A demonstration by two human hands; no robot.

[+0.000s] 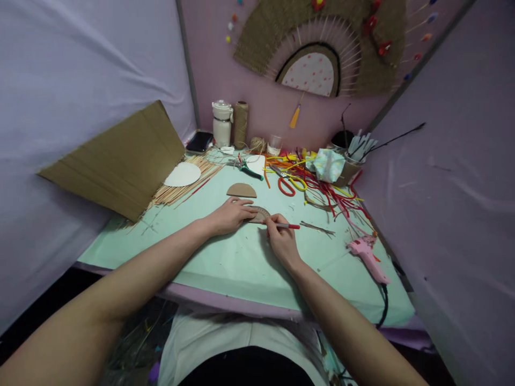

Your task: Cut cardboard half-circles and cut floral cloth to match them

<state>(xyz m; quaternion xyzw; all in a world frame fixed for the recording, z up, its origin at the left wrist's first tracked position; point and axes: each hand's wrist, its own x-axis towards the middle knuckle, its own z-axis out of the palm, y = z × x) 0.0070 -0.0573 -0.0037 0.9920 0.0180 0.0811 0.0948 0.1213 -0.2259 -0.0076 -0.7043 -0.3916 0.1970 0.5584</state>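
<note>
My left hand (232,215) lies with its fingers stretched over a small clear protractor (262,212), pressing it down. Beneath the protractor is a brown piece of cardboard, mostly covered. In my right hand (280,238) is a red-ended pen (290,226), its tip at the protractor's right side. Just beyond my left fingers a half-round cardboard piece (241,190) rests flat on the green tabletop.
A leaning cardboard sheet (120,161), thin sticks (205,169) and a white oval (183,174) are at left. Green-handled pliers (250,171), red-and-yellow scissors (286,186) and coloured pipe cleaners (322,190) lie behind. A pink glue gun (370,260) sits right.
</note>
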